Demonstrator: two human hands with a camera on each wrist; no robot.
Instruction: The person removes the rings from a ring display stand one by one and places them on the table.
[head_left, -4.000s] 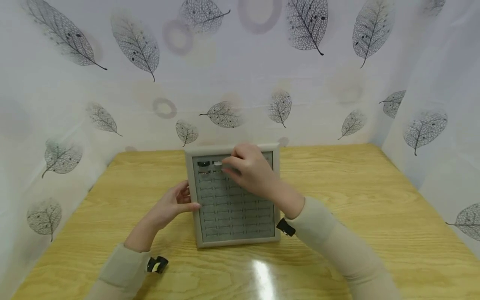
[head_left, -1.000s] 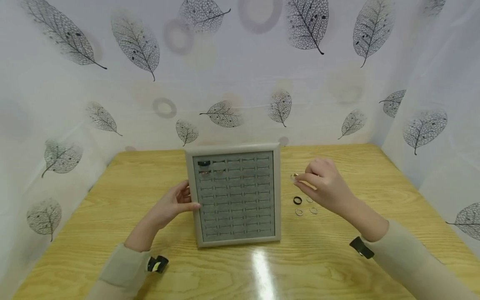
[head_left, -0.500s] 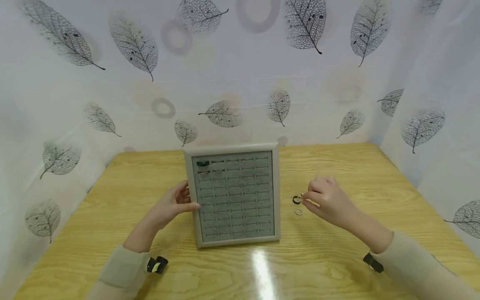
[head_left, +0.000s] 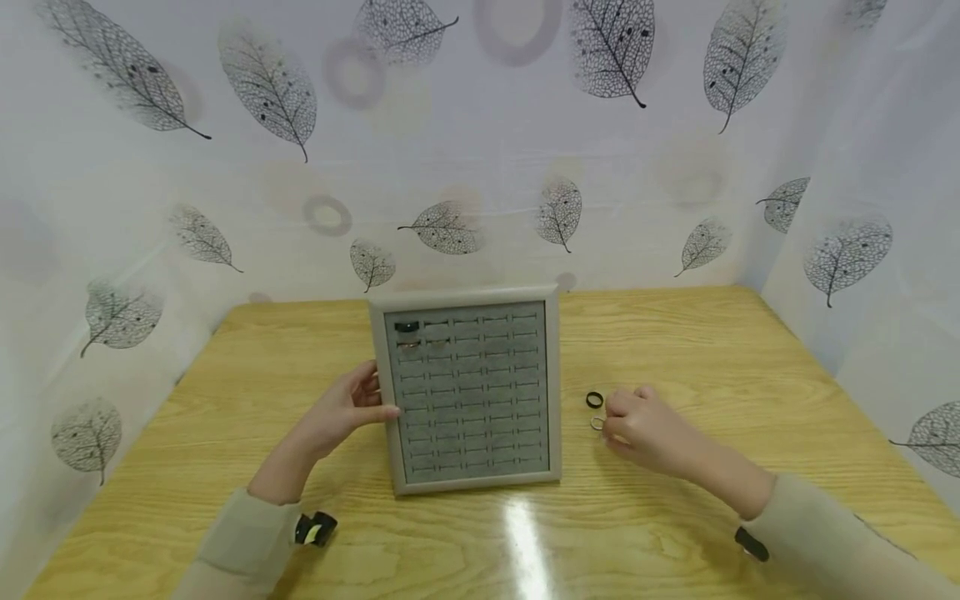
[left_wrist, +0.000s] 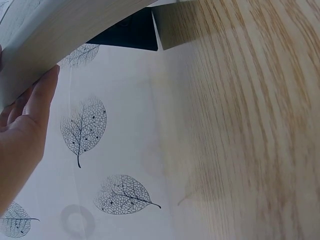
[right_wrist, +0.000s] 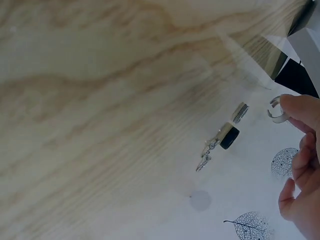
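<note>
Shiny metal, soft cloth and glossy wood

The table (head_left: 675, 350) looks like wood with the grain showing, glossy enough to throw a bright streak of glare. Display frame (head_left: 553, 383) is smooth and kinda matt, can't tell if it's wood or plastic. The grey pad (head_left: 472, 397) inside looks like soft matt cloth. Silvery ring (right_wrist: 276, 119): smooth shiny metal. The ridged ring (right_wrist: 240, 113) looks metal too, just rougher. Sleeves (head_left: 240, 533) are matt cloth.

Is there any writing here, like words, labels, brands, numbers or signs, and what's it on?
None can be read in any view.
Leaf-printed backdrop: no text.
Framed board: no lettering visible.
Silvery ring in the right hand, loose black ring: too small to read any engraving.
</note>
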